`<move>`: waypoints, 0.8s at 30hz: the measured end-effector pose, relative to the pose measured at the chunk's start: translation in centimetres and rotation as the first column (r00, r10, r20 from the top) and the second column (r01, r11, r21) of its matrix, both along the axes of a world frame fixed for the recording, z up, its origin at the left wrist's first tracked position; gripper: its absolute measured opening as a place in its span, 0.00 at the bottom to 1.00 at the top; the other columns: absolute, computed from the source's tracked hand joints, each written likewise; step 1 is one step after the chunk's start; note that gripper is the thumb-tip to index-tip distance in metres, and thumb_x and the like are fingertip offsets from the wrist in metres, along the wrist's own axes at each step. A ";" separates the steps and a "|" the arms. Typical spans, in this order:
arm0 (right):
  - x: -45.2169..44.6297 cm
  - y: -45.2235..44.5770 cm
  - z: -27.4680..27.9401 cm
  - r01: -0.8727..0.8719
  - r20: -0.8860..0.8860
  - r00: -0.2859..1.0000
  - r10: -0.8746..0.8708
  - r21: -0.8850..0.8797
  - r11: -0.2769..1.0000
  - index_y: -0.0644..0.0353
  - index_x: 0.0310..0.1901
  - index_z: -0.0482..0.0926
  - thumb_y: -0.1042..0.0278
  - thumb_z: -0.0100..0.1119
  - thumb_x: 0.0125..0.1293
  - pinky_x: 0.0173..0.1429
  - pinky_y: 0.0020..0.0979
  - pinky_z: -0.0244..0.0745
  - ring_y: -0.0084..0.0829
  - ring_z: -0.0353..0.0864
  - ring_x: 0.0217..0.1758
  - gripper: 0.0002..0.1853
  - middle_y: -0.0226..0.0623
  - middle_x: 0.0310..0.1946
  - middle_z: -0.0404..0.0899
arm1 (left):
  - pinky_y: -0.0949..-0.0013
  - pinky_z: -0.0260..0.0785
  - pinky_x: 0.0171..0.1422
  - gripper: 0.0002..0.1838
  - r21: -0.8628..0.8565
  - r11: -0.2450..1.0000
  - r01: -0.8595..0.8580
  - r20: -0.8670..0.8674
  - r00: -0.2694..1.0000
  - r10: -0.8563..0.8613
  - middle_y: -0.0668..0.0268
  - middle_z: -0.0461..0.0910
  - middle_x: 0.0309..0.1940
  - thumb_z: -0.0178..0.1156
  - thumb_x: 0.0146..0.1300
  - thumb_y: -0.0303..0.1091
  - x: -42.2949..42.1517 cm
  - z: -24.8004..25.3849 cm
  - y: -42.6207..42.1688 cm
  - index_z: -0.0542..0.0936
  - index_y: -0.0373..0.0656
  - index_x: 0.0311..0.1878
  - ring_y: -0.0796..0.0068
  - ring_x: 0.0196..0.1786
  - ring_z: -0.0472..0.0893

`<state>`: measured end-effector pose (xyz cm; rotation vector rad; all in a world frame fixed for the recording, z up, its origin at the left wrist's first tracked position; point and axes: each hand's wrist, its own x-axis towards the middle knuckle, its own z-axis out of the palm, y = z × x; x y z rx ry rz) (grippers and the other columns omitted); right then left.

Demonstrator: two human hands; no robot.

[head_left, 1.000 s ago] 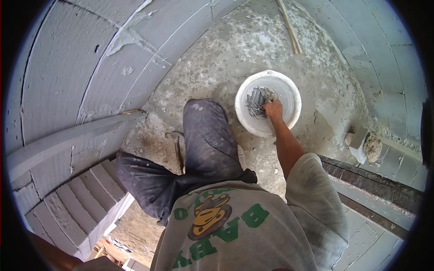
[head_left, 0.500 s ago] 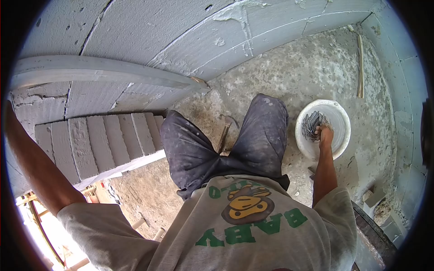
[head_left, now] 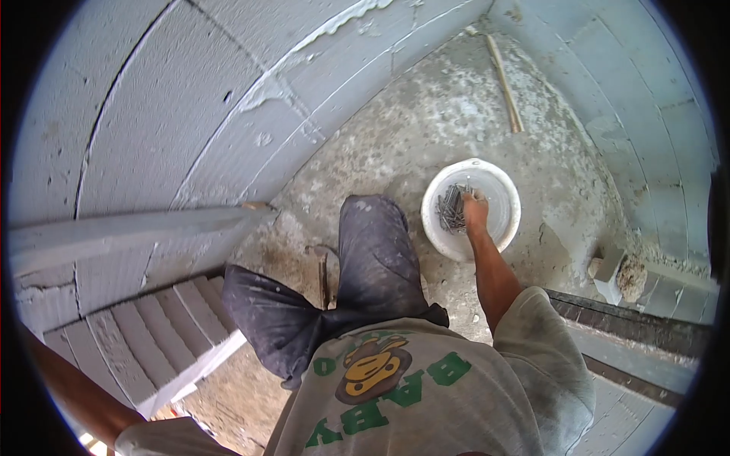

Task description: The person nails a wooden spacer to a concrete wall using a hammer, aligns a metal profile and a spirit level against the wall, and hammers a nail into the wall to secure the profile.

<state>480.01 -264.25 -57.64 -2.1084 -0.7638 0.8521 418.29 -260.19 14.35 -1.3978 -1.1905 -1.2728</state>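
Block walls [head_left: 175, 129] left and right; between them a concrete floor [head_left: 395, 144] narrowing to its far corner. Row of grey blocks [head_left: 144, 342] low along the floor's left edge. White bucket [head_left: 515, 207] on the floor, between the left and right edges, right of the person's knees. Wooden stick [head_left: 503, 83] near the far corner. Hammer [head_left: 323, 277] lies between the legs, nearer the left edge.

Right hand [head_left: 476, 210]: inside the bucket at the right side of the heap, fingers curled downward — cannot tell whether they have hold of anything. Left hand: outside the view, fingers' state unknown; only the forearm [head_left: 84, 384] shows.

Nails [head_left: 449, 213]: loose heap on the bucket's bottom, toward its left rim, pointing various ways. Progress: hand has reached the heap — that much done. Left: the heap lies unsorted, and no nail is seen clear of the rim. Judged early.
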 end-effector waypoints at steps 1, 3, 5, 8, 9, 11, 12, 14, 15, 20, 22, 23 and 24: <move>-0.1 0.2 0.6 -0.032 0.011 0.999 0.032 0.000 1.000 0.70 0.52 0.77 0.61 0.59 0.57 0.54 0.38 0.72 0.48 0.82 0.47 0.24 0.54 0.43 0.82 | 0.57 0.70 0.57 0.33 0.014 1.000 -0.006 -0.031 1.000 0.006 0.41 0.75 0.52 0.49 0.71 0.54 0.1 -0.1 0.0 0.73 0.26 0.58 0.57 0.50 0.76; -0.3 -0.4 2.5 -0.095 0.032 0.995 0.096 -0.024 0.995 0.71 0.54 0.76 0.58 0.59 0.57 0.56 0.40 0.72 0.52 0.81 0.52 0.27 0.59 0.45 0.81 | 0.57 0.70 0.55 0.33 -0.022 1.000 -0.017 0.110 0.994 0.019 0.42 0.76 0.50 0.49 0.71 0.54 1.3 -0.9 -0.5 0.74 0.26 0.56 0.57 0.47 0.76; -0.7 -2.1 6.6 -0.095 0.020 0.995 0.097 -0.088 0.992 0.71 0.52 0.77 0.57 0.58 0.57 0.56 0.41 0.72 0.52 0.81 0.51 0.27 0.59 0.44 0.81 | 0.58 0.71 0.52 0.32 -0.005 0.999 -0.053 0.094 0.994 0.054 0.42 0.77 0.47 0.49 0.71 0.54 2.4 -1.4 -0.2 0.74 0.25 0.54 0.57 0.44 0.76; -0.6 -5.9 12.9 -0.082 0.112 0.987 0.113 -0.247 0.966 0.66 0.45 0.81 0.55 0.59 0.57 0.54 0.43 0.72 0.53 0.81 0.50 0.22 0.57 0.41 0.82 | 0.60 0.72 0.48 0.31 0.004 0.922 -0.388 -0.050 0.920 0.388 0.46 0.78 0.41 0.47 0.71 0.55 -1.1 -1.9 -1.0 0.75 0.28 0.50 0.60 0.42 0.79; -1.5 -6.9 17.4 -0.105 0.156 0.975 0.159 -0.308 0.946 0.64 0.43 0.81 0.55 0.59 0.57 0.54 0.43 0.73 0.54 0.80 0.49 0.20 0.57 0.41 0.82 | 0.61 0.72 0.43 0.30 -0.014 0.928 -0.373 0.028 0.927 0.374 0.50 0.78 0.37 0.51 0.69 0.57 -1.2 -1.9 -1.0 0.76 0.32 0.44 0.63 0.39 0.79; -1.4 -9.3 21.5 -0.146 0.140 0.965 0.221 -0.415 0.898 0.61 0.40 0.81 0.53 0.60 0.58 0.53 0.44 0.73 0.56 0.79 0.49 0.18 0.57 0.40 0.81 | 0.63 0.70 0.33 0.27 -0.055 0.933 -0.355 0.168 0.918 0.359 0.58 0.77 0.29 0.57 0.63 0.60 -1.3 -1.7 -1.8 0.77 0.38 0.34 0.69 0.32 0.78; -1.1 -10.2 24.1 -0.155 0.139 0.961 0.238 -0.440 0.885 0.62 0.40 0.81 0.53 0.60 0.58 0.53 0.45 0.73 0.56 0.79 0.49 0.19 0.58 0.40 0.81 | 0.64 0.71 0.31 0.28 -0.077 0.923 -0.376 0.162 0.909 0.384 0.59 0.78 0.28 0.59 0.62 0.61 -2.0 -1.5 -2.5 0.78 0.38 0.32 0.69 0.30 0.79; -1.3 -11.6 29.7 -0.171 0.114 0.959 0.258 -0.492 0.854 0.62 0.40 0.81 0.52 0.60 0.58 0.53 0.46 0.72 0.56 0.79 0.49 0.19 0.58 0.39 0.81 | 0.64 0.72 0.30 0.31 -0.112 0.908 -0.404 0.106 0.903 0.416 0.59 0.79 0.26 0.60 0.60 0.63 -3.0 -1.1 -3.5 0.79 0.36 0.32 0.68 0.28 0.79; -1.0 -12.3 31.5 -0.186 0.106 0.959 0.261 -0.460 0.868 0.63 0.40 0.81 0.52 0.60 0.59 0.53 0.47 0.72 0.56 0.79 0.49 0.20 0.59 0.40 0.80 | 0.64 0.73 0.31 0.33 -0.124 0.903 -0.412 0.057 0.905 0.421 0.59 0.79 0.25 0.60 0.60 0.64 -3.2 -0.9 -3.8 0.79 0.34 0.33 0.67 0.28 0.79; -0.4 -15.2 41.1 -0.203 0.173 0.928 0.331 -0.510 0.836 0.66 0.46 0.79 0.51 0.54 0.65 0.57 0.46 0.70 0.57 0.77 0.53 0.22 0.61 0.44 0.79 | 0.64 0.72 0.37 0.35 -0.252 0.953 -0.169 0.159 0.964 0.213 0.59 0.78 0.28 0.65 0.56 0.65 1.6 0.5 -3.7 0.78 0.33 0.37 0.67 0.31 0.78; -0.7 -17.7 42.8 -0.159 0.223 0.929 0.296 -0.482 0.862 0.67 0.48 0.78 0.51 0.54 0.65 0.59 0.46 0.68 0.57 0.76 0.55 0.24 0.61 0.47 0.78 | 0.64 0.73 0.40 0.35 -0.319 0.934 -0.160 0.155 0.964 0.218 0.59 0.79 0.30 0.66 0.55 0.64 -0.5 1.1 -4.6 0.78 0.33 0.39 0.66 0.34 0.78; -1.3 -19.3 43.6 -0.144 0.236 0.932 0.275 -0.457 0.878 0.66 0.45 0.78 0.51 0.52 0.66 0.58 0.48 0.69 0.58 0.76 0.53 0.22 0.61 0.46 0.78 | 0.63 0.74 0.44 0.35 -0.408 0.873 -0.269 0.156 0.921 0.356 0.56 0.81 0.35 0.69 0.54 0.61 1.3 2.0 -5.1 0.79 0.32 0.42 0.63 0.37 0.81; -1.9 -21.0 44.3 -0.127 0.248 0.935 0.253 -0.431 0.893 0.65 0.43 0.78 0.52 0.50 0.67 0.57 0.50 0.70 0.58 0.76 0.52 0.21 0.60 0.44 0.79 | 0.62 0.75 0.48 0.38 -0.439 0.873 -0.211 0.224 0.916 0.334 0.54 0.83 0.43 0.69 0.52 0.63 3.4 2.8 -5.3 0.80 0.32 0.47 0.61 0.44 0.82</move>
